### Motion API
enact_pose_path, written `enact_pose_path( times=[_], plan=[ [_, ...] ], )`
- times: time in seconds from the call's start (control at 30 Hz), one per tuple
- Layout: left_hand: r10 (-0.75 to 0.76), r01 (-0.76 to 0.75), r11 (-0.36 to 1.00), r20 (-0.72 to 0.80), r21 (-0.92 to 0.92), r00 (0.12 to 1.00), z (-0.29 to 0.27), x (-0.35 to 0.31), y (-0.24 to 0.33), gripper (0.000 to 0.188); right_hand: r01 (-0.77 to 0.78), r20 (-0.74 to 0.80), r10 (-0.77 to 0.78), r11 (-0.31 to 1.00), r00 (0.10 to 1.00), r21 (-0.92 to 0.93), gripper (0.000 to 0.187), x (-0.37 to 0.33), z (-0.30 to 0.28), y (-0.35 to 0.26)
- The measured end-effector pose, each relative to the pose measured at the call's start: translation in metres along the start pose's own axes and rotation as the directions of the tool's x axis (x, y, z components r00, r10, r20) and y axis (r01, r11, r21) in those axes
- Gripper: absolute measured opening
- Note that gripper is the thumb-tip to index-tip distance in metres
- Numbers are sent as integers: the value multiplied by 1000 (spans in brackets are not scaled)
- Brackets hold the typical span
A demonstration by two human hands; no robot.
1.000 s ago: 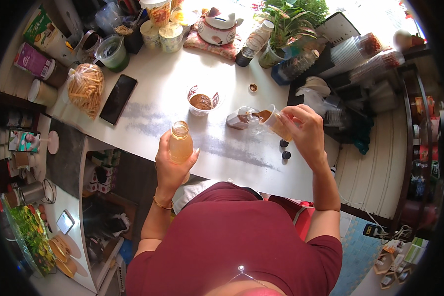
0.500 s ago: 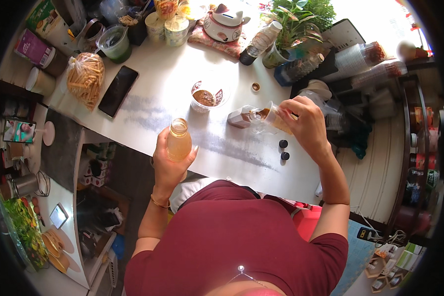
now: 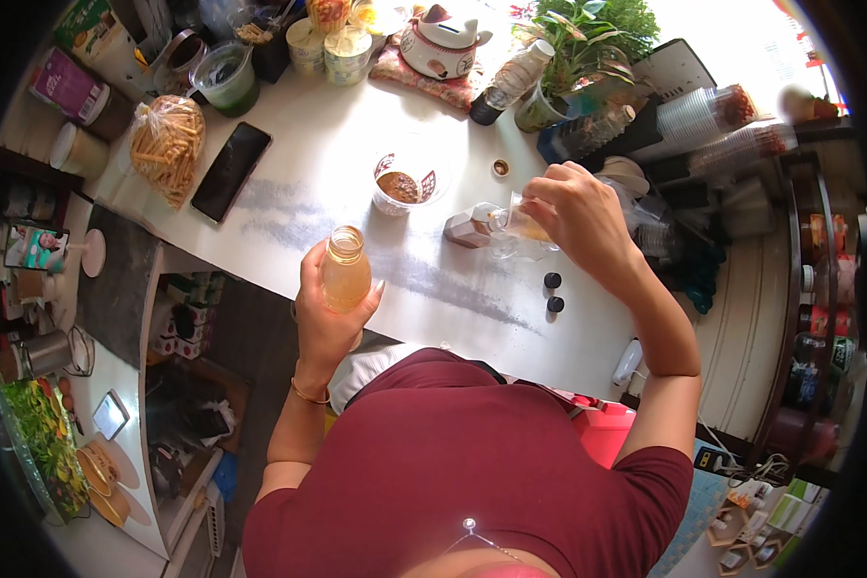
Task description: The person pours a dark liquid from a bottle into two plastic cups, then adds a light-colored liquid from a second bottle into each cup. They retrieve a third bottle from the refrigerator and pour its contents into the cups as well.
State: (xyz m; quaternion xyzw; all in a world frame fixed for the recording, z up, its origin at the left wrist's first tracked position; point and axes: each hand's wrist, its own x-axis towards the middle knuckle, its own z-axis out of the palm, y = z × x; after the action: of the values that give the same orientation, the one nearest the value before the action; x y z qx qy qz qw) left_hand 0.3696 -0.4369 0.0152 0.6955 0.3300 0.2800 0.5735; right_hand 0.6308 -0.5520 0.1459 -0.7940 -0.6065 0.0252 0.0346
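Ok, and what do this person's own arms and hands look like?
Short, dark red fabric sleeves end above the elbows. The left hand and right hand are ungloved. A thin, gold-coloured bangle circles the left wrist; no jewellery shows on the right one. The left thumbnail is long.

the left hand (image 3: 326, 326) curls in a grip, the right hand (image 3: 586, 214) pinches farther forward

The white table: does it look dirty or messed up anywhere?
Yes, the white table has grey smudgy patches: one beside the black phone, another stretching from near the held bottle toward the black caps. They look odd against the white; stains or wear, I can't tell.
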Motion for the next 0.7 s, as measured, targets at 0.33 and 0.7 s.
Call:
enact_pose_path(
  times=[0.33, 0.7],
  plan=[
    [131, -129, 991, -98, 25, 987, -10, 7, 28, 65, -272, -174, 313, 936, 934, 223, 12, -42, 28, -1],
    [700, -761, 359, 384, 541, 603, -2, 56, 151, 58, -73, -455, 749, 552, 482, 831, 9, -112, 93, -29]
  ],
)
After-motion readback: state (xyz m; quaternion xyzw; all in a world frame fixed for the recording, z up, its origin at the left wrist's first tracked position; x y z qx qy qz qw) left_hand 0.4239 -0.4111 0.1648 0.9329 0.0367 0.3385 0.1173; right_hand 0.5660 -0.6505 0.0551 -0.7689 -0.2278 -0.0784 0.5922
